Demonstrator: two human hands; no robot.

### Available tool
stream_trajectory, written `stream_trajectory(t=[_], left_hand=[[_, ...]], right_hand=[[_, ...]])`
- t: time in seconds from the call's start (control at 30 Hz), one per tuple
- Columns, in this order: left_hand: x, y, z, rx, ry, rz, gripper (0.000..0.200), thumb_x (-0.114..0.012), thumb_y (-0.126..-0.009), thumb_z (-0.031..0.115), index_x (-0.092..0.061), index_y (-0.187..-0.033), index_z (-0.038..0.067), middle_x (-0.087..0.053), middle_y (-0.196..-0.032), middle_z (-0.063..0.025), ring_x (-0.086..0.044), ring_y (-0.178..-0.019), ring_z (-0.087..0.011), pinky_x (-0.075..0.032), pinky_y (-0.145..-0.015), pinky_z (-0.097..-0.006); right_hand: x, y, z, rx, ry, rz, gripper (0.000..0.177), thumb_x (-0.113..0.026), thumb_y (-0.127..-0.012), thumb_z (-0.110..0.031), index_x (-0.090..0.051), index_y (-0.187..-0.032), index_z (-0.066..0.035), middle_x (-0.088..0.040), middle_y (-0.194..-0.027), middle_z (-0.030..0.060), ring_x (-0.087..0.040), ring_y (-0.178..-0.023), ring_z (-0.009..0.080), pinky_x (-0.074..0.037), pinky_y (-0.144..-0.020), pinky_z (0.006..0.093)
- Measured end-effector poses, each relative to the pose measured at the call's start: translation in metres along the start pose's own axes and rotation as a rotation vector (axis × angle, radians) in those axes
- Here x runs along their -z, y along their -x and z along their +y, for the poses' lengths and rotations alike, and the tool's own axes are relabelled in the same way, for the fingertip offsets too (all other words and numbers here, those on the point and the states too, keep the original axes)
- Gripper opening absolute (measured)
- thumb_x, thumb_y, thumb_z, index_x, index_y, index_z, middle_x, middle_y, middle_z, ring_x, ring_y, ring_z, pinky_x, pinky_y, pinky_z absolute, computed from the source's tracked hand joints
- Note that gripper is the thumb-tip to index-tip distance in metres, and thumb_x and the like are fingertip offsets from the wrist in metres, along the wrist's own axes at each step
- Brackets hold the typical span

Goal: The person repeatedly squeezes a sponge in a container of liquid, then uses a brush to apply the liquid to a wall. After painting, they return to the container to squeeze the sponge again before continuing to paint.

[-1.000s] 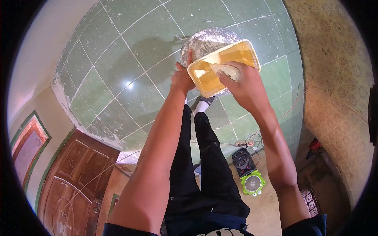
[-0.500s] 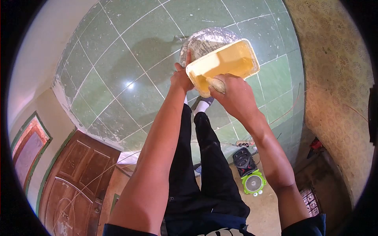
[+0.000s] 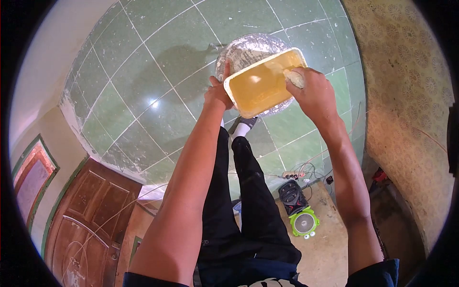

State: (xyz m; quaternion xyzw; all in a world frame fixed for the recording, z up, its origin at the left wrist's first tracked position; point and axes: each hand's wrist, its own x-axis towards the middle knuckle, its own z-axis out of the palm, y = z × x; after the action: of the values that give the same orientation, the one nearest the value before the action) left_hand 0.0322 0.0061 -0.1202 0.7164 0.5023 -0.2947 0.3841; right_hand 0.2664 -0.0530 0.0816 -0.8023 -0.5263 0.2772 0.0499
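Yellow tub [image 3: 260, 86] rests in the left hand [image 3: 217, 93], fingers curled over its rim. The right hand [image 3: 315, 93] pinches a pale wad [image 3: 295, 78] inside it

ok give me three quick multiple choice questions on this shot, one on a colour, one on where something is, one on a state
1. What colour is the floor?
A red
B green
C black

2. Where is the sponge?
A on the floor
B tucked under an arm
C inside the yellow tub, at a corner

3. How is the tub held?
A the left hand grips its rim
B no hand touches it
C it lies upside down on the floor

Answers:
1 B, the tiles are green with pale joints.
2 C, the right hand holds the sponge against a corner inside the tub.
3 A, the left hand closes on the tub's rim and the open side faces the camera.
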Motion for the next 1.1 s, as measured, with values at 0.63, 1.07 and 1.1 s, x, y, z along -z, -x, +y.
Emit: stream_trajectory(t=[0.63,1.07,1.1], left_hand=[[0.001,0.01,-0.004,-0.041,0.067,0.076,0.141,-0.088,-0.08,0.033,0.024,-0.166,0.039,-0.04,-0.15,-0.0333,-0.069,-0.116,-0.0495,-0.059,-0.096,-0.0531],[-0.035,-0.034,-0.021,-0.084,-0.193,0.081,0.143,-0.088,-0.082,0.04,0.03,-0.162,0.043,-0.027,-0.164,-0.0371,-0.064,-0.127,-0.0503,-0.057,-0.103,-0.0536],[-0.025,-0.027,-0.017,-0.082,-0.192,0.082,0.143,-0.088,-0.082,0.04,0.03,-0.162,0.043,-0.027,-0.164,-0.0371,-0.064,-0.127,-0.0503,-0.057,-0.103,-0.0536]], right_hand=[[-0.055,0.023,-0.053,0.017,-0.217,-0.002,0.041,-0.071,-0.095,-0.03,-0.07,-0.12,0.002,-0.072,-0.11,0.0259,-0.071,-0.096,0.045,-0.056,-0.087,0.0516],[-0.034,0.017,-0.026,0.076,-0.159,-0.153,0.035,-0.073,-0.091,-0.034,-0.073,-0.106,-0.002,-0.075,-0.094,0.0234,-0.072,-0.091,0.0452,-0.058,-0.082,0.053],[-0.027,0.013,-0.023,0.035,-0.12,-0.125,0.036,-0.073,-0.091,-0.034,-0.072,-0.108,-0.002,-0.074,-0.094,0.024,-0.072,-0.091,0.0452,-0.058,-0.081,0.053]])
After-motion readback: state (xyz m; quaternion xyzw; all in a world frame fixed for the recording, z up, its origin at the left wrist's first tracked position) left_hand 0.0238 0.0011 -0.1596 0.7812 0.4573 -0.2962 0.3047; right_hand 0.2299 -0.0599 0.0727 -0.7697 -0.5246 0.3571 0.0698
